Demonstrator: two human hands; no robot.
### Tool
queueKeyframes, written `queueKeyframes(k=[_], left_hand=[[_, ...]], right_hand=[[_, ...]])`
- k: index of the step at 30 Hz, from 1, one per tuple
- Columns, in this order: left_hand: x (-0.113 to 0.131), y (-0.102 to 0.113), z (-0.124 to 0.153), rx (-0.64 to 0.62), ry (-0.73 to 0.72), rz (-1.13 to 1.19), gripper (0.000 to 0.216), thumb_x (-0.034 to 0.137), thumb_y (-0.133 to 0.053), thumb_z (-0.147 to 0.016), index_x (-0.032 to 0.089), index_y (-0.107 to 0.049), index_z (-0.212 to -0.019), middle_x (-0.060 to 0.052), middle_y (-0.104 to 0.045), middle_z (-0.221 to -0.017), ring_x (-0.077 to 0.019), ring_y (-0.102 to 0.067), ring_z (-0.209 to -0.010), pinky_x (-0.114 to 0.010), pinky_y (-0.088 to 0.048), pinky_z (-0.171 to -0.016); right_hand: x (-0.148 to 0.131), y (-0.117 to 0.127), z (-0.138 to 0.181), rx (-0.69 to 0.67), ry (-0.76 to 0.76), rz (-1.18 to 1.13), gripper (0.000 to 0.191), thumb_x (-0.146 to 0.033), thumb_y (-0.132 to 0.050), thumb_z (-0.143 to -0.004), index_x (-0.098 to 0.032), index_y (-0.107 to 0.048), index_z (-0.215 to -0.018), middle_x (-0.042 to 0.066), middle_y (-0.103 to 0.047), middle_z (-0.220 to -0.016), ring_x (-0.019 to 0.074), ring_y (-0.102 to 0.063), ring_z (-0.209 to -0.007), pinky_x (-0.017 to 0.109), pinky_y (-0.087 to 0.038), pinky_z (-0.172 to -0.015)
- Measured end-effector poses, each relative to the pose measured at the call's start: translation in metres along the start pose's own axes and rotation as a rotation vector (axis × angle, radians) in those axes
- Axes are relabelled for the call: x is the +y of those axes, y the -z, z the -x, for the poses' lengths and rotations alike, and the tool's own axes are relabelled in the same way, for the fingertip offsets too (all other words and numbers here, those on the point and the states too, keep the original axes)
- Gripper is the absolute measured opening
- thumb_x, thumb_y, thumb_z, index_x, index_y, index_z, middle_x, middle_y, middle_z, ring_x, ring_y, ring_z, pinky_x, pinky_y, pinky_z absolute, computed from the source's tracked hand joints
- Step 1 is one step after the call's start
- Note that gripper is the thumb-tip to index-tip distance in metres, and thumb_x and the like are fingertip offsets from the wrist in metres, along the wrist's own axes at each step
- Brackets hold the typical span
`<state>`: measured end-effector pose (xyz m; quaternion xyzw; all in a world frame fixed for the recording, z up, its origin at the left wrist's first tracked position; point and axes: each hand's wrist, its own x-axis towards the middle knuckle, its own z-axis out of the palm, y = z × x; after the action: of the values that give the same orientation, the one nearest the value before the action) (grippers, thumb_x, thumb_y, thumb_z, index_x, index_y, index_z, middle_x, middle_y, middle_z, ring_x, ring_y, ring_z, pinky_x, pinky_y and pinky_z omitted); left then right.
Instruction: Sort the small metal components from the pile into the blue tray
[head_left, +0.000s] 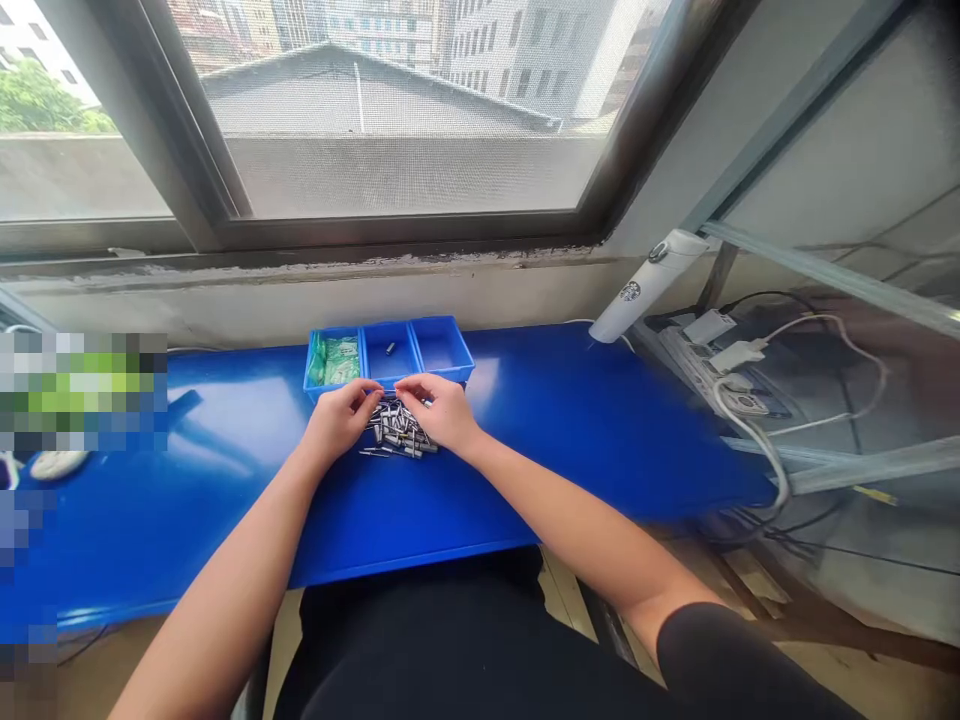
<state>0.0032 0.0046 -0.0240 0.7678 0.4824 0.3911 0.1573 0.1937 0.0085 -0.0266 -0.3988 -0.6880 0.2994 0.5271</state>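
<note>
Pinching closely, your left hand (339, 416) and right hand (448, 411) share a slim part (389, 390), likely light, stiff, slippery; hold its ends.

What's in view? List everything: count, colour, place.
Table: one, blue, below window
Window: one, dark-framed, behind
Tray: one, blue, table's back
Packaging: uncountable, green-white, tray's left section
Cylinder: one, dark, middle section
Metal parts: many, silver, before tray
Thin piece: one, pale, above parts
Flask: one, white, back right
Power strip: one, pale, far right
Cables: several, white or black, right
Frame bars: several, grey, right
Left hand: one, bare, left of piece
Right hand: one, bare, right of piece
</note>
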Motion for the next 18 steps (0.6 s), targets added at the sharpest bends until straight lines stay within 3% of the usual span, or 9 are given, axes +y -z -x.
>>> queueKeyframes(k=[5,12,18], left_hand=[[0.0001,-0.0004,-0.0002,-0.007,0.003,-0.007,0.024,0.037,-0.054,-0.092,0.018,-0.068,-0.093,0.002,-0.058,-0.059,-0.0105,-0.047,-0.051,-0.022,-0.036,-0.051],[0.0017,-0.0006,0.0007,0.006,0.013,0.08,0.022,0.034,-0.056,-0.091,0.02,-0.062,-0.108,0.008,-0.047,-0.055,-0.0088,-0.041,-0.047,-0.02,-0.036,-0.052],[-0.0003,-0.0012,0.0009,0.004,-0.004,0.085,0.016,0.032,-0.056,-0.091,0.02,-0.064,-0.098,0.007,-0.047,-0.056,-0.0085,-0.04,-0.048,-0.02,-0.035,-0.05]], right_hand=[[-0.0008,0.0011,0.0003,-0.006,0.023,0.06,0.014,-0.026,-0.064,-0.084,-0.019,-0.075,-0.09,0.006,-0.075,-0.088,0.0174,-0.07,-0.078,0.03,-0.058,-0.07],[-0.0025,0.0021,0.0,0.016,0.009,0.053,0.013,-0.023,-0.065,-0.083,-0.019,-0.075,-0.089,0.006,-0.076,-0.088,0.0176,-0.07,-0.079,0.029,-0.059,-0.071],[-0.0025,0.0018,-0.0002,0.02,0.011,0.046,0.013,-0.024,-0.065,-0.084,-0.019,-0.075,-0.09,0.006,-0.076,-0.089,0.0179,-0.07,-0.079,0.03,-0.059,-0.073]])
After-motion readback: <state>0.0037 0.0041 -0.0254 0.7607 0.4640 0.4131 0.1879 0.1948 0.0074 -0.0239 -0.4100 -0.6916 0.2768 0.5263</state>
